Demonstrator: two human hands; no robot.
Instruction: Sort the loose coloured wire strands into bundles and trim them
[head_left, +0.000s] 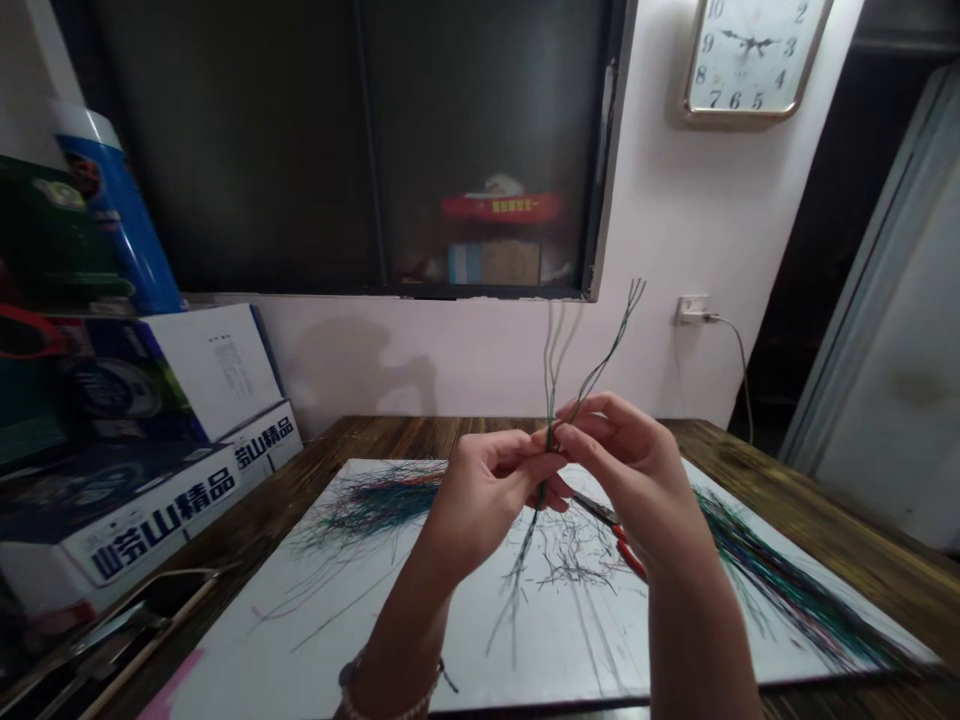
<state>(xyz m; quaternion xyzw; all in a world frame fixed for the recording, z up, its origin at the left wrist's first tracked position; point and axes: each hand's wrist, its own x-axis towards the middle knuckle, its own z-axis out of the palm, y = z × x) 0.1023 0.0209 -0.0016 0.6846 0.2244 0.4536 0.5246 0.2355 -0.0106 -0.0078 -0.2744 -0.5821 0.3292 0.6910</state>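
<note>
Wooden counter (pixel 757 450), white board (pixel 300 670) on top. Green wires (pixel 616 342): in mid-air above the board, pinched near their crossing by your left hand (pixel 484 490) and right hand (pixel 637 465). Risk: wires could splay or slip, should either pinch loosen.

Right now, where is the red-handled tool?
In the head view, the red-handled tool lies right of centre on the white board, beside dark clippings, partly behind the right hand.

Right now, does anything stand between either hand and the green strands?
Nothing visible does: the left hand and right hand both pinch the green strands directly. The red-handled tool lies below on the white board, not between.
</note>
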